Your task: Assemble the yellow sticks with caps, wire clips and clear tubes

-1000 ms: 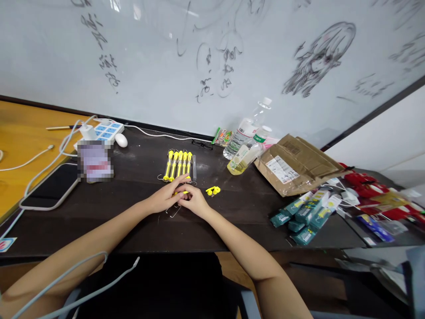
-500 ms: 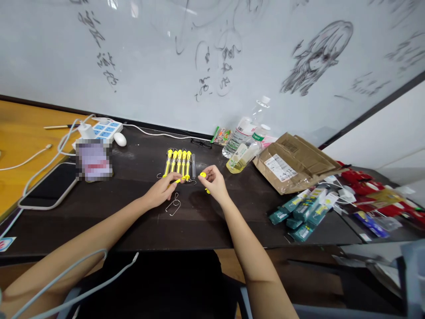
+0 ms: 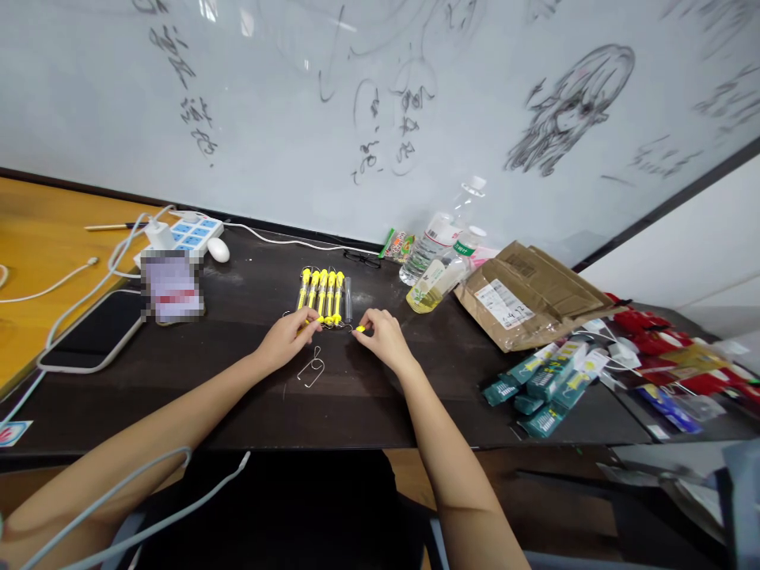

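Note:
A row of several yellow pen-like tubes [image 3: 321,295] lies on the dark table [image 3: 249,396], with one clear tube [image 3: 347,299] at its right end. My left hand [image 3: 289,339] rests just below the row, fingers curled on a yellow tube near the row's bottom end. My right hand [image 3: 378,335] sits to the right, pinching a small yellow cap [image 3: 360,328] at its fingertips. Thin wire hooks [image 3: 311,370] lie on the table between and below my hands.
A power strip [image 3: 188,235], a white mouse [image 3: 217,250] and a phone [image 3: 95,331] lie at the left. Plastic bottles [image 3: 438,261], a cardboard package [image 3: 528,293] and green packets [image 3: 549,380] fill the right. A whiteboard [image 3: 380,111] stands behind. A grey cable [image 3: 119,507] hangs near my left arm.
My hands, first pressed together, parted. The right hand went right to the loose yellow caps, then came back toward the tube row with one cap. The left hand stayed by the row.

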`<action>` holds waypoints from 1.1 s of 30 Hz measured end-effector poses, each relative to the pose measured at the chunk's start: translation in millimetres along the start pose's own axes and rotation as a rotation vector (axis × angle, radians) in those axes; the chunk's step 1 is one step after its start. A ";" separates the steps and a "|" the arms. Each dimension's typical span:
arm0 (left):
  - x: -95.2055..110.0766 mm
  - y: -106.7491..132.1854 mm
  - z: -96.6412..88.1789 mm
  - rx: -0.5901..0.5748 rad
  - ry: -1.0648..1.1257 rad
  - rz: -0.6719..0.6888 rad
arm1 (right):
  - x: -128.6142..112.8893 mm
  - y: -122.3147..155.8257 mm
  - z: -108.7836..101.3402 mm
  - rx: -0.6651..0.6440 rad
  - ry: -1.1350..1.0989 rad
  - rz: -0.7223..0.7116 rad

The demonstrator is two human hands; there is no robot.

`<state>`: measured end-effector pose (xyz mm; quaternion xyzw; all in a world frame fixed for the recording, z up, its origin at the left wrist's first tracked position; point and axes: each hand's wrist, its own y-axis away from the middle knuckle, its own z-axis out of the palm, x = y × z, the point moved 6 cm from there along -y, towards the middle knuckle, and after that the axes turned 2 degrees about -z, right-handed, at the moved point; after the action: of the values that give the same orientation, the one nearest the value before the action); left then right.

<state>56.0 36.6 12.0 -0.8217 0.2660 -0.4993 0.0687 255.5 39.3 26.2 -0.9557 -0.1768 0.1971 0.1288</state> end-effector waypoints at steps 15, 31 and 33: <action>8.9 10.1 -33.4 0.439 0.109 0.100 | 1.0 6.3 11.3 -0.132 0.347 -0.028; 29.4 13.6 25.5 -0.294 -0.364 0.266 | -16.9 -4.8 28.8 -0.051 -0.851 0.059; 28.5 13.2 26.4 -0.298 -0.393 0.264 | -19.7 -4.8 33.1 -0.101 -0.881 0.035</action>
<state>84.1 6.9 16.3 -0.8620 0.4228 -0.2726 0.0621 223.2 41.7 4.8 -0.7884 -0.2079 0.5789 -0.0093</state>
